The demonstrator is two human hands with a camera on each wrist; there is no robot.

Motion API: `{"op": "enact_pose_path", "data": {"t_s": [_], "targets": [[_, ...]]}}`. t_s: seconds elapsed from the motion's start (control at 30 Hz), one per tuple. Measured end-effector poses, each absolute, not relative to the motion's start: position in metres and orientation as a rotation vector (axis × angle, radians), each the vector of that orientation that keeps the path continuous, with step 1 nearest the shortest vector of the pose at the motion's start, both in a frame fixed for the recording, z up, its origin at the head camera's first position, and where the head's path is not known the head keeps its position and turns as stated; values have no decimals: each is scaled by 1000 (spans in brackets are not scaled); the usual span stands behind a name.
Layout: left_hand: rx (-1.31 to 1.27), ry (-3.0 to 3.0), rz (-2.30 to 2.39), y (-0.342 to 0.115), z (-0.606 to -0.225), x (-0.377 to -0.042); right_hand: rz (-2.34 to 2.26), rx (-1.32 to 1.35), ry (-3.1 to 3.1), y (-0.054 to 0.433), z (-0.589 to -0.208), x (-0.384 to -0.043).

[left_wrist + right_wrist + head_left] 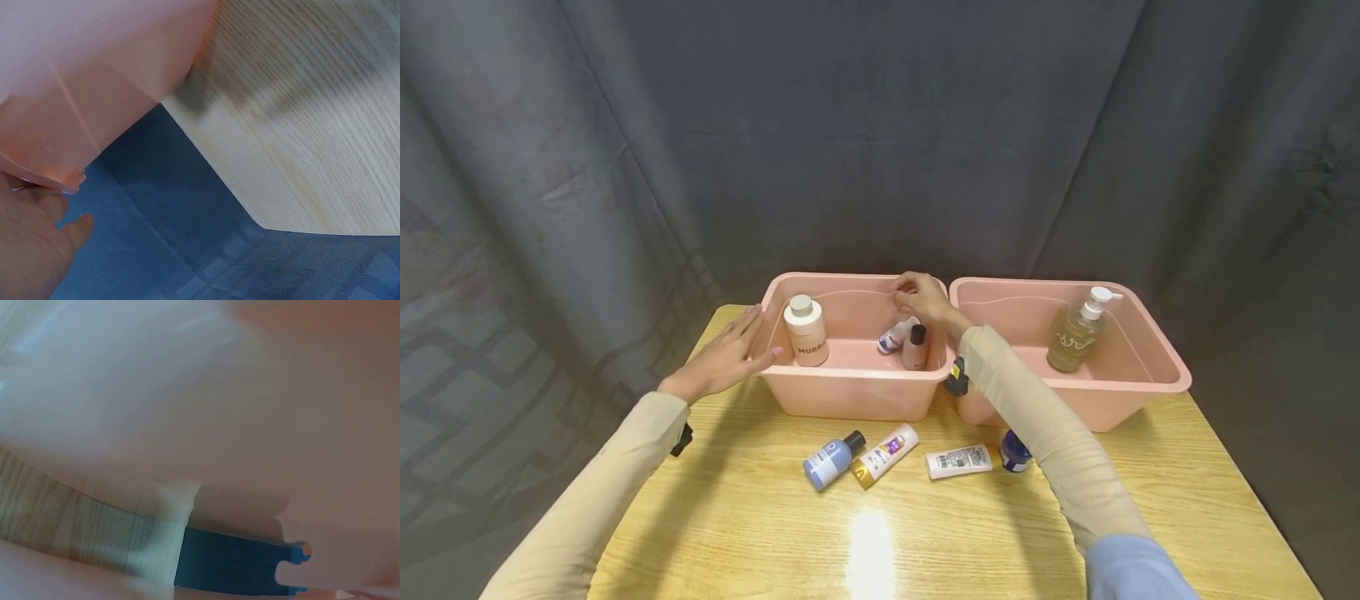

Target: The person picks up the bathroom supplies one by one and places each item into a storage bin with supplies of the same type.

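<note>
Inside the left bin, right end: your small white-and-blue bottle (892, 337) lies tilted beside the black-capped bottle (915, 352); you cannot tell if they touch.
Small bottle's handling: it looks light, smooth and fairly stiff, so expect it to slip or roll rather than break; take it round the middle of its body, above the label's lower end.
Left bin (850, 396): probably thin moulded plastic, light for its bulk and apt to flex; its rolled rim is your best hold.
White bottle (808, 343): upright at the bin's other end, broad and likely heavier if full; grasp it below the shoulder.
Right hand (922, 298): above the small bottle, near the back wall, fingers loosely bent; you see nothing pinched between them, though the palm's underside is hidden.
Left hand (721, 360): spread, fingers fairly straight against the bin's left end, thumb apart, gripping nothing.
Left wrist view: you get the bin's outer side, your fingertips passing behind its rim, and the rounded corner of the bench (300, 194), all hidden from the head view.
Right wrist view: mostly blurred pink, perhaps bin wall, with a strip of bench and dark cloth (231, 559); only the head view shows you the bottles.
</note>
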State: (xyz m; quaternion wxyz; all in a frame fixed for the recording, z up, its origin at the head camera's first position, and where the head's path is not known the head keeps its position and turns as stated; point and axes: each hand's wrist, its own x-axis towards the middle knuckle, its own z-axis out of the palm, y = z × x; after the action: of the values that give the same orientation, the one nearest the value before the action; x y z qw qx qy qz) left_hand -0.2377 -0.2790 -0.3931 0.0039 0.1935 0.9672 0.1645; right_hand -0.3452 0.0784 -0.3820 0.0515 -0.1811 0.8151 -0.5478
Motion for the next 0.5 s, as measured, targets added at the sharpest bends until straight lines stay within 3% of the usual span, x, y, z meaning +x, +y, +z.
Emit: {"op": "enact_pose_path", "data": {"t_s": [0.5], "targets": [[606, 3016, 501, -281, -392, -240, -1671, -624, 2446, 78, -375, -338]]}}
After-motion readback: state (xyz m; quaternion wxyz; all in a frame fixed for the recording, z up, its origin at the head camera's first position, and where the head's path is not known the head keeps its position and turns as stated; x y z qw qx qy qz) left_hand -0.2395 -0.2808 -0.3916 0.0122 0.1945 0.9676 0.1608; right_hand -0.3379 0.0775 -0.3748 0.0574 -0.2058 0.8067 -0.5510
